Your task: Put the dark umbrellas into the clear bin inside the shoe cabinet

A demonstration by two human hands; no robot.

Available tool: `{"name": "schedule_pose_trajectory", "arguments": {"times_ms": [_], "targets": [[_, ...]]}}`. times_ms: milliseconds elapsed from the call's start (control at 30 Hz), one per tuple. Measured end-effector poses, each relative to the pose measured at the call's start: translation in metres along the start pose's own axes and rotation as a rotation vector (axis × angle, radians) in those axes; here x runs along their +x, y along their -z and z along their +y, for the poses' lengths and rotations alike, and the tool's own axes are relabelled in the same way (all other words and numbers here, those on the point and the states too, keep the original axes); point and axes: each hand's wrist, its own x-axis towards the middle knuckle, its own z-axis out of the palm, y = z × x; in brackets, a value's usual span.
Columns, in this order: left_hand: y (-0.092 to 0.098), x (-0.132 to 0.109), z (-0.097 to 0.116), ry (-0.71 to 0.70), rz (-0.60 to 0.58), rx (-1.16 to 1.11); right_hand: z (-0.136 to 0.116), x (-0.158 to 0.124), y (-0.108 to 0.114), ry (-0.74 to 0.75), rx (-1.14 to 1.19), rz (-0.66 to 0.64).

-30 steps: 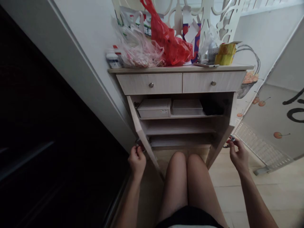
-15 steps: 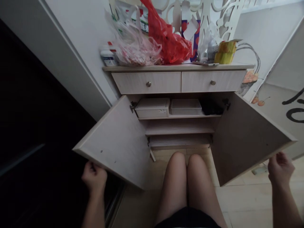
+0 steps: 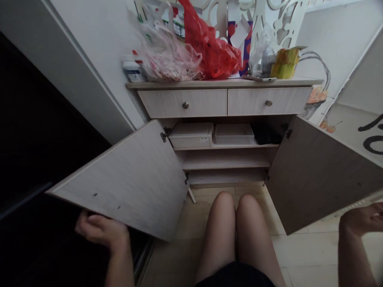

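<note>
A pale wood-grain cabinet (image 3: 182,83) stands in front of me with both lower doors swung outward. My left hand (image 3: 100,229) is closed at the free edge of the left cabinet door (image 3: 128,179), its fingertips partly hidden behind the panel. At the far right, my right hand (image 3: 363,219) is curled at the outer edge of the right cabinet door (image 3: 323,171); part of it runs out of view. Any knobs on the doors' front faces are hidden. Inside, the upper shelf holds a white drawer box (image 3: 191,136), a translucent tray (image 3: 234,134) and a dark item (image 3: 265,134).
Two drawers with round knobs (image 3: 185,105) sit above the doors. On top lie a red plastic bag (image 3: 215,56), a clear pinkish bag (image 3: 170,59), a white bottle (image 3: 133,71), a phone (image 3: 259,78) and a yellow package (image 3: 284,63). My knees (image 3: 224,203) face the lower shelves.
Both doors have swung wider apart. My left hand has moved left and slightly down with its door, and my right hand has moved right with the other.
</note>
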Motion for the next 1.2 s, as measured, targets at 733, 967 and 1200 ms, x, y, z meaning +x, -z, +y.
{"name": "schedule_pose_trajectory", "arguments": {"times_ms": [733, 967, 1200], "targets": [[-0.308, -0.160, 0.240, -1.039, -1.178, 0.338, -0.135, -0.097, -0.312, 0.639, -0.512, -1.303], [-0.315, -0.160, 0.235, -1.094, -1.203, 0.320, -0.128, -0.094, -0.311, 0.631, -0.539, -1.289], [-0.250, -0.151, 0.206, -1.196, -1.148, 0.185, -0.100, -0.075, -0.248, 0.715, -0.352, -1.226]]}}
